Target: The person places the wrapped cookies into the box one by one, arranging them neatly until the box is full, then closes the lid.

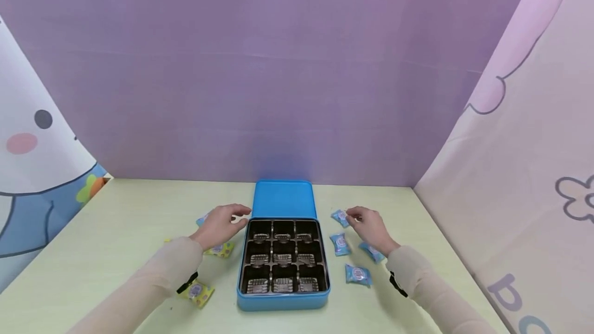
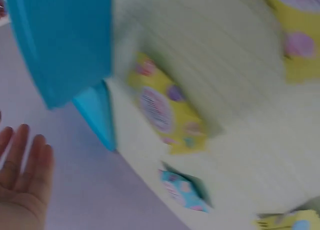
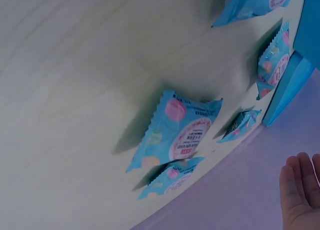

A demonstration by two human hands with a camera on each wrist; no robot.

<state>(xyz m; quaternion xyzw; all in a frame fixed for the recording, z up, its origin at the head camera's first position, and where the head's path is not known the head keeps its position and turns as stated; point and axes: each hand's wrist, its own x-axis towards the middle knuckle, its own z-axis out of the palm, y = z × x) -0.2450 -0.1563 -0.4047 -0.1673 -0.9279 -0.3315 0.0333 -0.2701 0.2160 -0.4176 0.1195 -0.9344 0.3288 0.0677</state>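
A blue tin (image 1: 284, 300) stands with its lid (image 1: 284, 199) folded back, its dark insert divided into compartments that hold nothing. Left of it, my left hand (image 1: 221, 226) hovers with relaxed fingers, fingertips beside the tin's back corner; nothing is in its grasp. Beneath that arm lie a yellow wrapped packet (image 2: 167, 108) and a partly covered blue packet (image 1: 201, 219). My right hand (image 1: 370, 227) holds nothing either, its loosely bent fingers overlapping a small blue packet (image 1: 341, 217) in the head view. Another blue packet (image 1: 371, 252) shows partly behind the right wrist.
More blue packets (image 1: 358, 274) lie right of the tin, one of them (image 1: 341, 244) close to its side. A yellow packet (image 1: 199, 293) lies at the front left, partly under the sleeve. A purple backdrop (image 1: 278, 92) rises behind the pale table (image 1: 139, 205).
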